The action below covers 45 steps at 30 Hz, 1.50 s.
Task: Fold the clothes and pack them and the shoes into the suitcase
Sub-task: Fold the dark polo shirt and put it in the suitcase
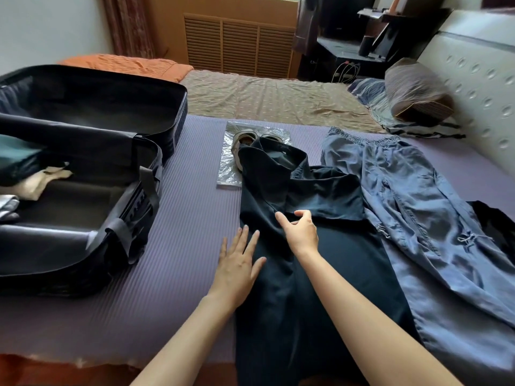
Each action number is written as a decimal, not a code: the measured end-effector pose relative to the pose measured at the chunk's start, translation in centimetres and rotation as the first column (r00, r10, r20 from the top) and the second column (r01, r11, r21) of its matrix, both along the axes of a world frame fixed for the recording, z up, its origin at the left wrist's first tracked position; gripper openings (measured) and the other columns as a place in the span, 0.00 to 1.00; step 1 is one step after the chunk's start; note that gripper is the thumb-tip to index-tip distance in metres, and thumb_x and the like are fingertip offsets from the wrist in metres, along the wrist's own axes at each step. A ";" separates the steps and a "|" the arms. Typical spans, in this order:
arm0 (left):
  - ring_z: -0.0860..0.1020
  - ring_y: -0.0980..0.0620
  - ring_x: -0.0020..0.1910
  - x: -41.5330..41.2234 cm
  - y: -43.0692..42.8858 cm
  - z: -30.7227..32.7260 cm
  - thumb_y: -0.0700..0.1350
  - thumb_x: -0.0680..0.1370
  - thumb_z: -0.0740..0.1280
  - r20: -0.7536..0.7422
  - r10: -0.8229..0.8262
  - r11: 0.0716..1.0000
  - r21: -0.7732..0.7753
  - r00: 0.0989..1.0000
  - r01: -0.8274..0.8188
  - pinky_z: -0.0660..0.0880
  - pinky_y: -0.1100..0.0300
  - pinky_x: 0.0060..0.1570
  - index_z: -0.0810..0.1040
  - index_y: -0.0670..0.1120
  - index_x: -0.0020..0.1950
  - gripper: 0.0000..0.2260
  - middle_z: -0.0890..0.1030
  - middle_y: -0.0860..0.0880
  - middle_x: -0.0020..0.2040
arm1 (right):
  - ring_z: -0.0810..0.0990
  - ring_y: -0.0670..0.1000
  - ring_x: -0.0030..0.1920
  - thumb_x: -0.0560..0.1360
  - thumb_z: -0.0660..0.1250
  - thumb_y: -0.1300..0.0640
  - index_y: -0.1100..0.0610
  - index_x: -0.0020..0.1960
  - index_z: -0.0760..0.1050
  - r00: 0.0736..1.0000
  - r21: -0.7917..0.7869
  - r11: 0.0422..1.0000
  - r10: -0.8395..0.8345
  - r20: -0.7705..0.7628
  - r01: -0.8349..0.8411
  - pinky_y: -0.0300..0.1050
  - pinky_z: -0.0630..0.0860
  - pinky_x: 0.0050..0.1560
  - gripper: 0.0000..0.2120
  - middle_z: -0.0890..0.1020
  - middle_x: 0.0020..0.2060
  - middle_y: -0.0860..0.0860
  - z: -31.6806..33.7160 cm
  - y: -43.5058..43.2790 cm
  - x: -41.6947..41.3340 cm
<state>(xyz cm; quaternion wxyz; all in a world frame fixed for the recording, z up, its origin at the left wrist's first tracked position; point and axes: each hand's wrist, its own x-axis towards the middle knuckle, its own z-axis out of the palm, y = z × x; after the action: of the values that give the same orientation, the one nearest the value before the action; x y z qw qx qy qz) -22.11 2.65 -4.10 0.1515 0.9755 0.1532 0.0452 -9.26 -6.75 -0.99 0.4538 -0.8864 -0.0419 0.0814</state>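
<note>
Flat and spread, the left hand (239,264) presses with straight fingers on the left edge of the long dark navy trousers (295,296), its palm partly on the cloth and partly on the purple ribbed mat (172,274) that covers the bed. Just beside it, the right hand (301,232) rests on the same trousers with its fingers loosely bent and thumb and forefinger apart; no fold of cloth shows between them, so it grips nothing that can be seen.

These dark trousers lie lengthwise down the middle of the mat, the near end hanging over the bed's edge. The far end is rumpled and overlaps a pair of worn beige shoes (243,143). Those shoes sit on a clear crinkled plastic bag (230,171); one is mostly hidden by the dark cloth.

To the right, touching the dark trousers, a pair of light blue washed cotton trousers with an elastic waist (409,196) is spread out unfolded, and another black garment (494,227) peeks from under their right edge.

On the left of the mat the black soft-sided suitcase (179,118) lies open in two halves. Its near half holds a cream cloth (41,179) and a teal one (19,154) at the left edge
</note>
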 end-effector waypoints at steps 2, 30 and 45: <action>0.36 0.54 0.75 1.5 0.8 0.1 0.57 0.82 0.49 -0.012 -0.004 1.000 -0.002 1.000 0.004 0.33 0.54 0.71 0.41 0.52 0.77 0.27 0.39 0.50 0.78 | 0.78 0.55 0.56 0.74 0.68 0.43 0.58 0.63 0.67 0.999 0.016 0.999 -0.035 0.019 0.034 0.46 0.69 0.51 0.26 0.82 0.49 0.53 0.0 0.9 1.0; 0.38 0.49 0.76 2.4 -0.2 -1.1 0.55 0.83 0.48 -0.125 -0.002 1.000 0.022 0.992 0.005 0.39 0.51 0.73 0.47 0.50 0.78 0.24 0.43 0.49 0.78 | 0.54 0.49 0.76 0.83 0.50 0.52 0.46 0.76 0.57 0.764 -0.645 0.679 0.606 0.223 -0.351 0.44 0.48 0.70 0.21 0.57 0.76 0.44 -5.1 -2.7 0.0; 0.75 0.61 0.55 -14.0 -7.6 -0.5 0.38 0.76 0.68 0.245 0.398 0.737 -0.659 0.884 -0.150 0.73 0.65 0.56 0.73 0.55 0.62 0.18 0.75 0.58 0.56 | 0.69 0.39 0.48 0.67 0.72 0.46 0.36 0.54 0.65 0.929 -0.020 0.990 0.140 0.344 -0.142 0.35 0.66 0.50 0.21 0.74 0.40 0.40 -7.9 -14.5 -19.8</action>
<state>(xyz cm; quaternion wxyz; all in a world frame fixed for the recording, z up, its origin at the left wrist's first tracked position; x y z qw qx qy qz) -36.08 -4.91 -4.56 0.4821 0.8090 0.2726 0.1971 -29.03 -21.25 -8.90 0.4348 -0.8804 -0.1843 -0.0425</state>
